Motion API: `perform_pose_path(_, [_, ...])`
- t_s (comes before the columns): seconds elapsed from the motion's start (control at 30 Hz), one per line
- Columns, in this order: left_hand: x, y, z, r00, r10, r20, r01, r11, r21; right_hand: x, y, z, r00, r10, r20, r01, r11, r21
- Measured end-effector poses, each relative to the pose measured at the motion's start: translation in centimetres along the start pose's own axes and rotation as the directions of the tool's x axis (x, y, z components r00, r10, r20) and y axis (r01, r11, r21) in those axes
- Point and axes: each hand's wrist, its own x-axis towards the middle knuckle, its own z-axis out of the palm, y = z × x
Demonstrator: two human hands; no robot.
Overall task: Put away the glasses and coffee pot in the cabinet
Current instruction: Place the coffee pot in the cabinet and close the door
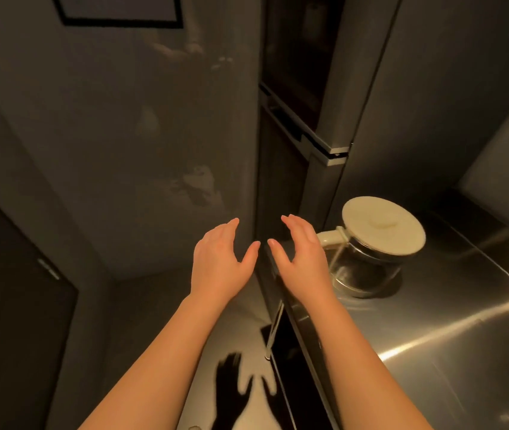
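My left hand [219, 262] and right hand [303, 259] hover spread and empty. The clear glass coffee pot with cream lid [374, 246] sits at the steel worktop's [448, 321] left edge; fragile, probably slippery, so I'd take its cream handle.

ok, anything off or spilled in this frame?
No spill or damage visible. The coffee pot stands upright, lid on, on the steel counter. Only oddity: pale smudges on the dark wall panel. Left hand and right hand hold nothing.

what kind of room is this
Most likely a home kitchen: a glass coffee pot with a cream lid stands on a brushed steel counter, beside a tall steel-edged fridge or cabinet. Both hands hover, holding nothing.
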Motion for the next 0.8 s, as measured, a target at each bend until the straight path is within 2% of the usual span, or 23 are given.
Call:
perform_pose_path(0.2, [1.9, -5.7, -1.9, 0.995, -0.097, -0.020, 0.097, 0.995, 0.007, 2.6, -1.9, 5.8, 0.997, -0.008, 0.079, 0.010, 1.000, -0.022])
perform_pose_path(0.43, [7.7, -14.0, -4.1, 0.994, -0.105, 0.006, 0.105, 0.994, 0.014, 8.1, -4.8, 13.6, 0.995, 0.009, 0.100, 0.000, 0.996, -0.089])
perform_pose_path(0.63, [15.3, -20.0, -5.7, 0.998, -0.055, 0.013, 0.056, 0.998, -0.021, 13.9, -6.8, 19.3, 0.996, 0.068, 0.056, -0.060, 0.990, -0.127])
perform_pose_path(0.8, [20.4, -22.6, -5.1, 0.997, 0.032, 0.076, -0.031, 0.999, -0.024, 17.1, -8.0, 21.9, 0.990, 0.138, 0.009, -0.135, 0.981, -0.138])
